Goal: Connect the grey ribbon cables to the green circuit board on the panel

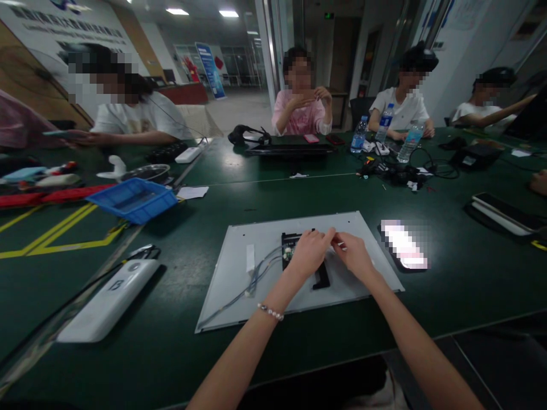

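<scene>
A flat light-grey panel (pixel 231 256) lies on the dark green table in front of me. On its middle sits a black plastic bracket (pixel 321 278) with a small circuit board (pixel 287 254) beside my left hand, and a bundle of grey wires (pixel 256 278) runs from there to the panel's near left corner. My left hand (pixel 311 249) is over the bracket, thumb and fingers closed together. Close against it, my right hand (pixel 351 251) pinches too, fingertips meeting the left ones. Whatever lies between the fingertips is hidden. A white strip (pixel 250 258) is on the panel's left part.
Right of the panel lies a phone with a lit screen (pixel 404 245). A white power bank (pixel 111 299) with a cable and a blue tray (pixel 134 199) are on the left. Farther back stand water bottles (pixel 412 141) near tangled black cables (pixel 393 171). Several people sit around the table.
</scene>
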The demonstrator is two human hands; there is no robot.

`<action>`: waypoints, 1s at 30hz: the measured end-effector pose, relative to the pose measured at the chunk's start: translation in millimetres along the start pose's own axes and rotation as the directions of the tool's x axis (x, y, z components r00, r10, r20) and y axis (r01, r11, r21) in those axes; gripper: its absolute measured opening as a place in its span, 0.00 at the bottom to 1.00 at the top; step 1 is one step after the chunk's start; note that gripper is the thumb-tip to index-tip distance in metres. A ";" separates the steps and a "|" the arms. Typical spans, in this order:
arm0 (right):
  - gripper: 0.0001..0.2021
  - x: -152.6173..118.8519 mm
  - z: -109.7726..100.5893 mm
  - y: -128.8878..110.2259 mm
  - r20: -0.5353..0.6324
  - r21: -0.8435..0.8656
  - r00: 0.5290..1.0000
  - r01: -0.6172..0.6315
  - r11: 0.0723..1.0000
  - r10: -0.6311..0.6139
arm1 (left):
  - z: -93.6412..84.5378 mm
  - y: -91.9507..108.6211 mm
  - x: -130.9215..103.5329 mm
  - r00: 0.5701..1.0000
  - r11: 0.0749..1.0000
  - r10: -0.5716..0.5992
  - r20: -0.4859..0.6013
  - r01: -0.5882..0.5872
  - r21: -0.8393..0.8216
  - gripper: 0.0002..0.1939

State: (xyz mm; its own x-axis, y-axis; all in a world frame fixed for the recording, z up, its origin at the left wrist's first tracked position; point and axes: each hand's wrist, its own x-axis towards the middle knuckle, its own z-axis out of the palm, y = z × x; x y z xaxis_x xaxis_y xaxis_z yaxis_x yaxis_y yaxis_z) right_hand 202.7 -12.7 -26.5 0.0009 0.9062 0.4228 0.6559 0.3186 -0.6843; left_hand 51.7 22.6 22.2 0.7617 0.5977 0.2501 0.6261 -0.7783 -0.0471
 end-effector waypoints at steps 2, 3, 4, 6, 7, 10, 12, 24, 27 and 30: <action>0.10 0.1 -0.3 -3.5 0.018 0.006 1.000 0.015 1.000 -0.015 | -2.0 -3.0 -3.0 1.000 1.000 -0.022 0.001 0.022 -0.021 0.14; 0.10 0.2 -0.3 -5.1 0.026 0.008 0.999 0.021 1.000 -0.021 | -2.8 -4.4 -4.2 1.000 0.999 -0.031 0.001 0.031 -0.031 0.14; 0.10 0.2 -0.2 -6.4 0.036 0.010 0.999 0.026 1.000 -0.026 | -3.4 -5.5 -5.2 0.999 0.998 -0.039 0.002 0.039 -0.041 0.15; 0.11 0.0 0.1 -8.0 0.054 0.005 0.998 0.029 1.000 -0.029 | -3.7 -6.6 -6.4 0.999 0.997 -0.050 0.007 0.050 -0.055 0.15; 0.11 0.0 0.2 -8.2 0.057 -0.004 0.998 0.025 1.000 -0.025 | -3.3 -6.5 -6.6 0.999 0.997 -0.051 0.012 0.052 -0.061 0.15; 0.10 -0.1 -0.1 -7.6 0.053 -0.025 0.999 0.001 1.000 0.000 | -0.6 -4.6 -6.5 0.999 0.996 -0.043 0.016 0.044 -0.082 0.14; 0.10 -0.2 -0.7 -7.7 0.045 -0.020 0.999 -0.011 1.000 0.012 | 1.4 -3.1 -6.1 0.999 0.994 -0.041 0.006 0.041 -0.098 0.14; 0.10 0.0 -9.9 -2.4 0.005 -0.241 0.999 -0.031 0.970 0.033 | -6.6 -45.2 -31.9 0.985 0.964 -0.174 -0.017 0.167 -0.205 0.22; 0.09 -0.3 -10.0 -0.6 0.039 -0.284 0.998 -0.041 0.958 0.054 | -6.9 -66.3 -51.2 0.984 0.920 -0.170 0.052 0.178 -0.350 0.32; 0.09 -0.6 -8.1 1.0 0.062 -0.301 0.996 -0.037 0.953 0.058 | -8.0 -78.7 -65.8 0.973 0.845 -0.163 0.161 0.222 -0.487 0.43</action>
State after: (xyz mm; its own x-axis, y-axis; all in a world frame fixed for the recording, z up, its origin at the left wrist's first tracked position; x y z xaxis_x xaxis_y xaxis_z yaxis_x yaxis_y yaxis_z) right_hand 209.5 -15.3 -22.6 -0.0075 0.9386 0.3450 0.8524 0.1864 -0.4886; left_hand -48.9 43.0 17.1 0.6660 0.7398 0.0960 0.6167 -0.6184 0.4871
